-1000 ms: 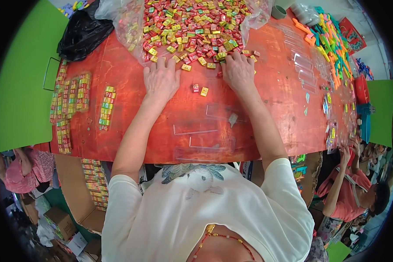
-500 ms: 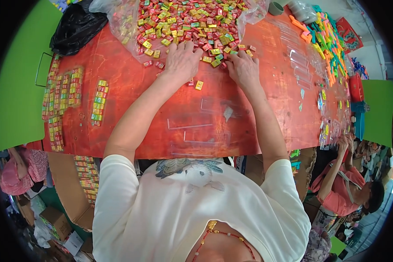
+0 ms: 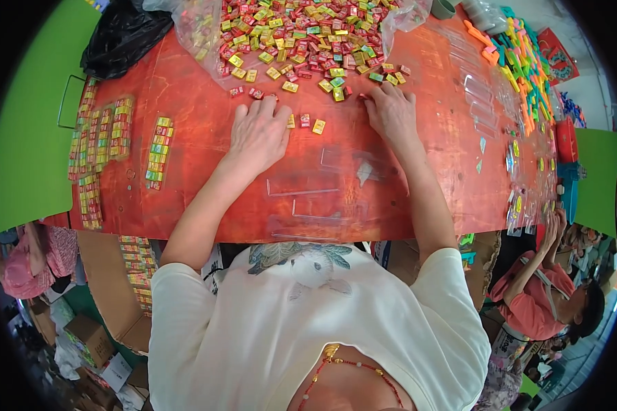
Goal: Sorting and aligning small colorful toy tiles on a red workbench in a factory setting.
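Note:
A heap of tiny red, yellow and green boxes (image 3: 308,42) lies on the far part of the red table, with several strays at its near edge. My left hand (image 3: 260,131) rests palm down nearer to me, its fingers bent and apart. Loose red boxes (image 3: 256,94) lie just past its fingertips, and a yellow box (image 3: 319,127) lies to its right. My right hand (image 3: 393,113) is at the heap's right edge, fingers bent and spread, its thumb beside a small red box (image 3: 361,96). What lies beneath either palm is hidden.
Clear plastic trays (image 3: 301,192) lie nearer to me. Filled strips of boxes (image 3: 159,152) lie at the left, below a black plastic bag (image 3: 125,41). Colourful plastic pieces (image 3: 517,68) are piled at the far right. Another person (image 3: 541,281) works at the right edge.
My left hand has drawn back from the heap toward me. Several loose boxes now show between and beyond my hands. My right hand has shifted slightly right and nearer.

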{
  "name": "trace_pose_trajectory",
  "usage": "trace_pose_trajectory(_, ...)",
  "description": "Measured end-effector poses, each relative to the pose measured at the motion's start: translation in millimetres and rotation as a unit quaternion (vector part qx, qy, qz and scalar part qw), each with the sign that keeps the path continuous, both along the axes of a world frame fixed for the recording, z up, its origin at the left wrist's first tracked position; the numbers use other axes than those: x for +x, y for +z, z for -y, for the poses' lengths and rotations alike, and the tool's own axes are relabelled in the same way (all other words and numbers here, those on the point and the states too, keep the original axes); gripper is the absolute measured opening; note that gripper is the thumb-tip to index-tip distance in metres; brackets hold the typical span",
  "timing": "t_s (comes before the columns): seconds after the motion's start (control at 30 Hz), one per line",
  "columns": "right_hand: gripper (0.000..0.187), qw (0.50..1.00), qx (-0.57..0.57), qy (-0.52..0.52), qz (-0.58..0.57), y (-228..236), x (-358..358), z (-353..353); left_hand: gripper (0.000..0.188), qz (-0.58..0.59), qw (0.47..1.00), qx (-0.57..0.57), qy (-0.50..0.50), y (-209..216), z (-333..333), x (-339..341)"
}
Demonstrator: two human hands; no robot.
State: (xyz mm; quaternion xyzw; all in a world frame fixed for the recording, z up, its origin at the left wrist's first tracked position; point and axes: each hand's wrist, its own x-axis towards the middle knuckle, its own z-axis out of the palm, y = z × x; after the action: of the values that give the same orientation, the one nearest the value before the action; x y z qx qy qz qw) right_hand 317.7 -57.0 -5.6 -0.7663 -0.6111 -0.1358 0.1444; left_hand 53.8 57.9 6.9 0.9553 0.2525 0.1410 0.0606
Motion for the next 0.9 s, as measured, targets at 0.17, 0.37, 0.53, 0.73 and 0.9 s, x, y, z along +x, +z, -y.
trace_pose_trajectory(0.17,0.013,0.999,-0.033,-0.008,0.005,3.3,-42.6,21.7,0.028,0.0,1.0,-0.029,-0.008,-3.6,2.3,6.4)
trace_pose_trajectory(0.37,0.014,0.997,-0.007,0.014,-0.077,0.8,-67.1,20.9,0.034,0.005,0.996,-0.088,-0.016,2.6,6.2,12.3)
trace_pose_trajectory(0.53,0.021,0.993,-0.031,0.012,-0.111,6.1,-71.7,16.8,0.04,-0.012,0.989,-0.148,-0.017,3.4,5.3,16.4)
trace_pose_trajectory(0.73,0.019,0.996,-0.024,-0.02,-0.087,7.3,-66.8,24.6,0.042,-0.016,0.994,-0.101,-0.024,8.0,13.4,21.7)
trace_pose_trajectory(0.9,0.021,0.99,0.003,0.045,-0.134,10.4,-58.2,35.1,0.038,-0.013,0.998,-0.06,-0.028,-0.3,12.7,27.6)
